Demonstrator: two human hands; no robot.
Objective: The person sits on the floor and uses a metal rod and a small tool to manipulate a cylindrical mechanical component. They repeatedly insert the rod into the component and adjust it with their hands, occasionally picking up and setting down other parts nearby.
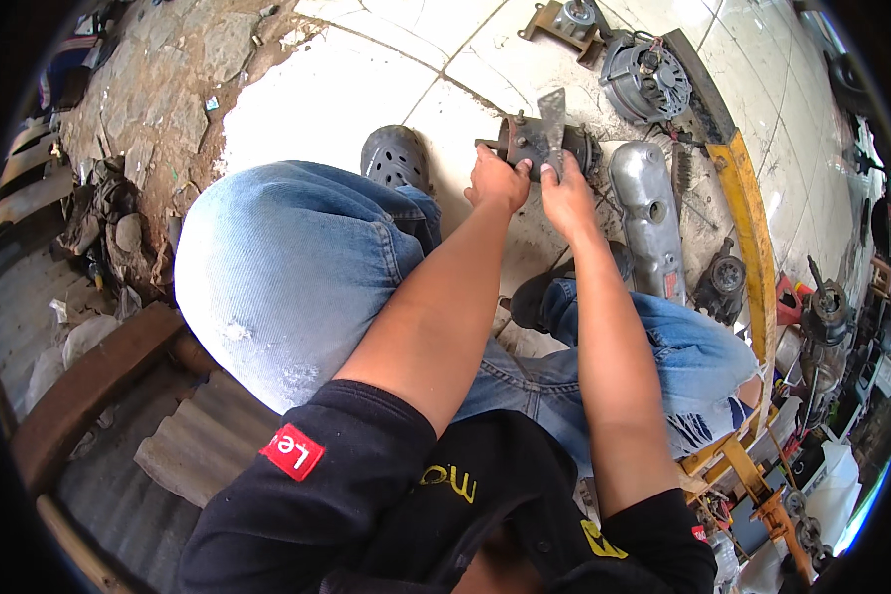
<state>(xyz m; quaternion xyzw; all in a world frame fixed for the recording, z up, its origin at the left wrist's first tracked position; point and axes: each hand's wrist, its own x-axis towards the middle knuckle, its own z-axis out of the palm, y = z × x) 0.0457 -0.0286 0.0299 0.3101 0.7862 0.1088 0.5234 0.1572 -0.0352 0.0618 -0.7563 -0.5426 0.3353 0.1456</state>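
A dark, rusty metal cylinder [531,139], like a motor housing with bolts sticking out of its side, lies on the tiled floor in front of me. My left hand [499,182] is closed around its near left end, thumb on top. In my right hand [568,201] is a scraper [552,109], held upright, with a worn flared blade pointing away from me. The blade stands over the cylinder, hiding part of it. Whether its edge touches the metal I cannot tell. The right thumb and fingers pinch the scraper low down.
Right of the cylinder lie a silver valve cover [647,203], a wire brush [681,172] and an alternator [647,81]. A metal bracket part [564,24] sits farther back. A yellow metal bar [745,223] curves along the right. My clog [395,158] rests on the tiles at left.
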